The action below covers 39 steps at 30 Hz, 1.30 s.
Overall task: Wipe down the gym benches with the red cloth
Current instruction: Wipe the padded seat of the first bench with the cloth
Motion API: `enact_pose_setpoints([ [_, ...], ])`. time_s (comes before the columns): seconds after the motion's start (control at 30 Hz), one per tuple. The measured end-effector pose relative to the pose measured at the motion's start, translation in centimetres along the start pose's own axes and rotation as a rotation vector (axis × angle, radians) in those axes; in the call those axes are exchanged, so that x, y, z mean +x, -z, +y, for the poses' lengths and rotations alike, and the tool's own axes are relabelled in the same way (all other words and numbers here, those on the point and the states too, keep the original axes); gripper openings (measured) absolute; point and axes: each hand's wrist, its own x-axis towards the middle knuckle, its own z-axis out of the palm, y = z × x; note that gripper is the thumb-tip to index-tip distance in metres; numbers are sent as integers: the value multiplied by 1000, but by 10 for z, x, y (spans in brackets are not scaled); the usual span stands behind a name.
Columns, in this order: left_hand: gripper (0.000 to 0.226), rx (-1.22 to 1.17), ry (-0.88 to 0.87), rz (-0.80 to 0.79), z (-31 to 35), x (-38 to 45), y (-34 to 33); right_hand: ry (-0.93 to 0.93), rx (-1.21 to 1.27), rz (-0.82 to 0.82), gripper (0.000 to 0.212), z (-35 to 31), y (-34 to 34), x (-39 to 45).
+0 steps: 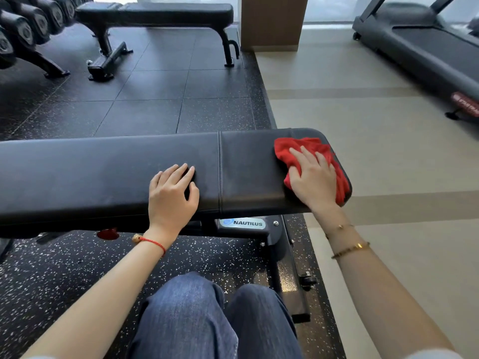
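A long black padded bench runs across the view in front of me, with a seam between its long pad and its short right-hand pad. A crumpled red cloth lies on the right end of the short pad. My right hand lies flat on the cloth with fingers spread, pressing it onto the pad. My left hand rests palm down on the long pad just left of the seam, fingers relaxed, holding nothing. A second black bench stands farther back on the rubber floor.
A dumbbell rack lines the far left. A treadmill stands at the far right on the pale floor, and a wooden pillar rises behind. The near bench's frame and foot extend toward my knees.
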Motion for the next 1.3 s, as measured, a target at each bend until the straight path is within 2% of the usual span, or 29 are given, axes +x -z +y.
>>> enact_pose_setpoints([
  [0.1,39,3,5,-9,2,0,2,53,-38,-50,51,-30,-6,6],
  [0.27,40,-3,0,-13,3,0,2,419,12,-160,55,-62,-14,-35],
  [0.33,40,-10,3,-9,2,0,3,478,24,-154,56,-53,-14,-49],
  [0.5,41,-8,-8,-18,1,0,2,248,-4,-54,52,2,1,-14],
  [0.63,40,27,-5,-22,4,1,3,82,-15,-136,52,6,1,39],
  [0.73,40,25,-2,-18,6,1,4,134,-45,-173,52,-25,-8,55],
  [0.9,40,38,-16,-1,3,1,2,422,-13,-228,53,-71,-16,20],
  [1.03,39,30,-27,31,1,1,0,548,40,-211,53,-54,-12,-24],
  [1.17,40,27,-41,34,-3,0,-3,430,38,-138,53,-14,1,-15],
  [1.3,42,56,-51,40,-5,0,-6,278,-40,-180,51,0,1,24],
])
